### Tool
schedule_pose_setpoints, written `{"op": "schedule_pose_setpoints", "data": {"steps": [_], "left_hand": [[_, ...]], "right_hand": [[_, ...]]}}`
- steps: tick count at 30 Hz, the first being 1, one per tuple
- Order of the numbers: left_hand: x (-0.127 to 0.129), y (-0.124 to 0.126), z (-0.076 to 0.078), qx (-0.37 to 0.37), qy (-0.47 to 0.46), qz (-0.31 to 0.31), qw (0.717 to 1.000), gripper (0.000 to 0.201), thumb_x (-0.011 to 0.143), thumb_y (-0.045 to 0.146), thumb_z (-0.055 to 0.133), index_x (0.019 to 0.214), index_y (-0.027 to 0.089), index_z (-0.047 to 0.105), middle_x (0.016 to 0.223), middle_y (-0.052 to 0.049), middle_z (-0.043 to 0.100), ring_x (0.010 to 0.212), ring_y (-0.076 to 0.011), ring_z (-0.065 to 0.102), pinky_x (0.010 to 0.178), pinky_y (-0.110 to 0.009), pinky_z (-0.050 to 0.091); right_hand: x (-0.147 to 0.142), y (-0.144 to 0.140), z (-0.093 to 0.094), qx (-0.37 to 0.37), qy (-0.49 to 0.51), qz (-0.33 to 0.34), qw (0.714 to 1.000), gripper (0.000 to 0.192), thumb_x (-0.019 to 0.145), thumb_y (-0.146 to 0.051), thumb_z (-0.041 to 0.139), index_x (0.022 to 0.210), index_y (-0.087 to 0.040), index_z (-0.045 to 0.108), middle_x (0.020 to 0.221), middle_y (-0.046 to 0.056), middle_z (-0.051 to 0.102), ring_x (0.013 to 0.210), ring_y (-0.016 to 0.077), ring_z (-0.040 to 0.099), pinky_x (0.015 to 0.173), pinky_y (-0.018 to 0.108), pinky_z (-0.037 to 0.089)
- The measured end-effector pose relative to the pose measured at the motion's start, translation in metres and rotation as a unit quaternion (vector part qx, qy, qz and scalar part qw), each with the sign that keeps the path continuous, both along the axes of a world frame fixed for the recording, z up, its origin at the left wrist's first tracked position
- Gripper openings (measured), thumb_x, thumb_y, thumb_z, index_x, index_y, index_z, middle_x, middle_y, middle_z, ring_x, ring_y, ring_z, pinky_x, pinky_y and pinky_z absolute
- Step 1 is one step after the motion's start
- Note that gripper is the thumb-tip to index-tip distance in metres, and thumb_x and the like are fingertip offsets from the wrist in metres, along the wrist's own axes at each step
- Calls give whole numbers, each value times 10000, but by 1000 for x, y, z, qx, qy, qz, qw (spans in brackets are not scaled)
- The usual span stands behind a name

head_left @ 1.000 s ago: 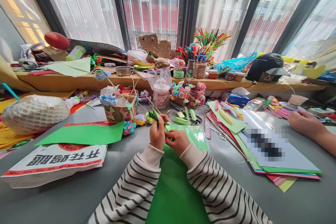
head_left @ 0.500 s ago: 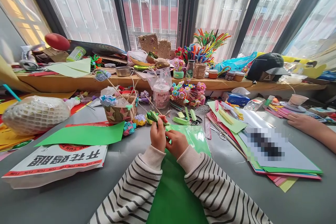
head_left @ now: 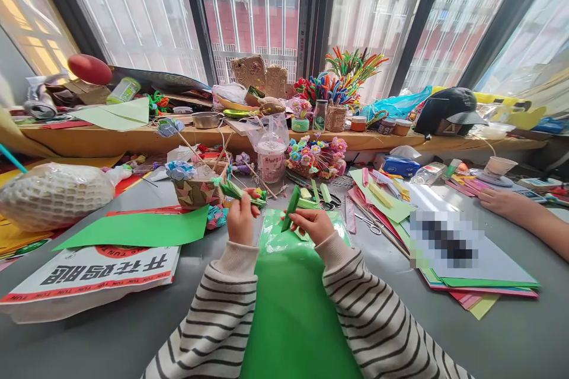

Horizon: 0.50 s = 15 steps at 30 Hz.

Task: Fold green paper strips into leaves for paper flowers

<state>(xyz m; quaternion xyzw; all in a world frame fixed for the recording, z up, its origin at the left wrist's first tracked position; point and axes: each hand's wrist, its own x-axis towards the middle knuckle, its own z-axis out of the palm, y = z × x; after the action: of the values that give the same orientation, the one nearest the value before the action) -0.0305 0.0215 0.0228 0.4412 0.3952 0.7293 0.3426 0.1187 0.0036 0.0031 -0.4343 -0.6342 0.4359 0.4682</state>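
By the mat's (head_left: 297, 308) far edge, the left hand (head_left: 240, 222) is pinching folded paper (head_left: 231, 190), the right hand (head_left: 315, 225) a strip (head_left: 291, 208); oversqueezing could be creasing both.

one head view only: from above striped sleeves (head_left: 217, 314), faces forward and down, near the surface (head_left: 111, 337), windows (head_left: 251, 6) across top.

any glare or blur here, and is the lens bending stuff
Head view: bright backlight from the windows, panes partly washed out; glare on the upper part of the green mat; left hand and right hand fairly sharp; wide-angle stretch, with outer window frames splaying outward toward the top; a pixelated patch covers part of the white paper.
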Motion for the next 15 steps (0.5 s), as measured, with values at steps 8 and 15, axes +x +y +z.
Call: {"op": "schedule_pose_setpoints", "data": {"steps": [8, 15], "left_hand": [[19, -4, -11, -127, 51, -223, 965, 249, 561, 356, 599, 668, 131, 589, 622, -46, 603, 338, -68, 454, 309, -183, 318], [19, -5, -12, -148, 125, -226, 955, 206, 570, 340, 596, 520, 140, 581, 465, -30, 584, 308, -75, 440, 291, -177, 290]], "right_hand": [[8, 0, 4, 69, -53, -117, 989, 236, 673, -291, 491, 801, -131, 607, 505, 14, 585, 384, 98, 504, 379, 201, 383], [2, -4, 0, 146, -144, -150, 967, 106, 694, -212, 471, 760, -154, 529, 625, 28, 631, 505, 130, 586, 506, 227, 450]]}}
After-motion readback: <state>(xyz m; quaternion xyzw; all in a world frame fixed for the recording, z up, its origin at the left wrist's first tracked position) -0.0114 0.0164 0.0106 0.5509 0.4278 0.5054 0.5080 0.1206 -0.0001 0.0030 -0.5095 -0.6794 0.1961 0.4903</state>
